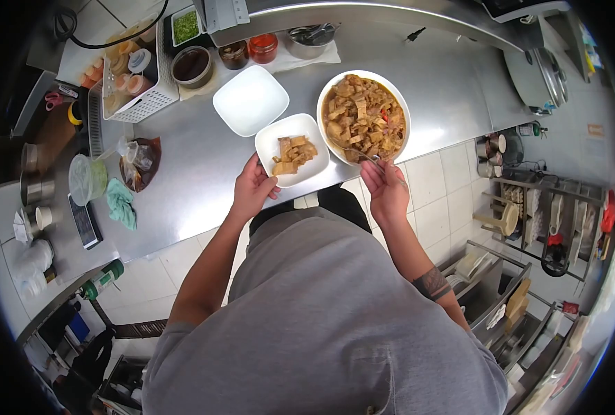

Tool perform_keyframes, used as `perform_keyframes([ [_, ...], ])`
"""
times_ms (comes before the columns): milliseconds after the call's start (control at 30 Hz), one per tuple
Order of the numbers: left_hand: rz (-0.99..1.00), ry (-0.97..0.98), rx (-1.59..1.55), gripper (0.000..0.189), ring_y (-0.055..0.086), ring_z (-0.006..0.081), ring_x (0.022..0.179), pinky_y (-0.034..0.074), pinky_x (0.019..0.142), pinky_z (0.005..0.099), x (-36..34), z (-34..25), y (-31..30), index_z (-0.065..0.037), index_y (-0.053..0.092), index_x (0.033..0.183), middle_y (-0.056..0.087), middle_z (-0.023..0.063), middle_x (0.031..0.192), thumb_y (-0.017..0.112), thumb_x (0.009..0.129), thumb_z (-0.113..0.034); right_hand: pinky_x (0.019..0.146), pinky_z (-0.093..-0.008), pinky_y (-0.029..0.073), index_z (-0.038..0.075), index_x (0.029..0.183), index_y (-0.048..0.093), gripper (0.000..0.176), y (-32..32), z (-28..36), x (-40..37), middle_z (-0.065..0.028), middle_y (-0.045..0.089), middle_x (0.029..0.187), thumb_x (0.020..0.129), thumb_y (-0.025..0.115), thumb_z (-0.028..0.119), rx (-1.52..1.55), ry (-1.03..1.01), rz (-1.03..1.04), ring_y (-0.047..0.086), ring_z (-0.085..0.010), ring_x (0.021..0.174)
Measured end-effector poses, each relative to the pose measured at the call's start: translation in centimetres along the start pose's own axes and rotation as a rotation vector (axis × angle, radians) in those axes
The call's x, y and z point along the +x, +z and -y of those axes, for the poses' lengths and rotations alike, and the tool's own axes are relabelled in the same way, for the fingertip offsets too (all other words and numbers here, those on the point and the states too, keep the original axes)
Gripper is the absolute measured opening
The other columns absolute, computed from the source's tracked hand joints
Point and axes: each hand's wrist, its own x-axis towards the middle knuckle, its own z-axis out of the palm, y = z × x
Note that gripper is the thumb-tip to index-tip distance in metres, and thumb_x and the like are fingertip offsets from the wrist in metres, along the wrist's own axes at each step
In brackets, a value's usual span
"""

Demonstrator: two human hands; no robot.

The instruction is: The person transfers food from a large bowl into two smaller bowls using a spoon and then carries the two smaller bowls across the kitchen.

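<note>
One portion of meat chunks (294, 151) is already in the small bowl (316, 166), loads more in the big bowl (320, 111). Left hand's (253, 187) fingers clamp the small bowl's rim; right hand's (388, 192) are closed on a utensil (355, 151).

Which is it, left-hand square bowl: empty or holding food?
Empty: the square bowl away from the left hand shows only bare white inside.

No txt legible.
Green canister (104, 279), lower L of frame, & green can (527, 129), R side of frame, both w/ pale marks, too sm. & blurry to read.
</note>
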Motion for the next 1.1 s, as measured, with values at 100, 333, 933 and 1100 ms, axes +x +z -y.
perform_keyframes([
  [100,0.021,-0.026,0.038,0.074,0.068,0.0158,0.08,0.058,0.063,0.0276,0.0,-0.2,-0.1,0.0,0.024,0.162,0.068,0.0158,0.114,0.055,0.095,0.004,0.097,-0.044,0.061,-0.002,0.114,0.051,0.027,-0.2,0.7,-0.9,-0.0271,0.066,0.117,0.111,0.051,0.025,-0.027,-0.037,0.018,0.071,-0.0355,0.109],
  [333,0.007,-0.031,0.0,0.077,0.069,0.0148,0.079,0.058,0.061,0.0272,0.1,-0.3,0.1,0.0,0.022,0.163,0.068,0.0127,0.104,0.059,0.097,0.003,0.094,-0.0427,0.062,-0.002,0.115,0.051,0.028,0.5,2.9,-0.9,-0.0267,0.066,0.114,0.111,0.051,0.025,-0.004,-0.154,0.031,0.072,-0.0345,0.107],
  [933,0.026,-0.025,0.029,0.076,0.069,0.0164,0.082,0.059,0.062,0.0279,0.0,-0.3,-0.1,0.0,0.02,0.163,0.067,0.0173,0.116,0.055,0.096,0.005,0.095,-0.0283,0.063,-0.011,0.129,0.044,0.069,0.8,5.2,3.9,-0.0173,0.064,0.112,0.105,0.052,0.054,0.3,-0.062,-0.163,0.07,-0.0185,0.104],
  [1100,0.029,-0.022,0.041,0.076,0.069,0.0164,0.082,0.059,0.063,0.028,0.0,-0.4,-0.1,0.0,0.02,0.163,0.068,0.017,0.116,0.055,0.096,0.005,0.087,-0.0297,0.065,-0.009,0.123,0.05,0.067,1.1,5.5,3.2,-0.0155,0.065,0.107,0.104,0.054,0.055,0.221,-0.081,-0.077,0.071,-0.0197,0.1],
])
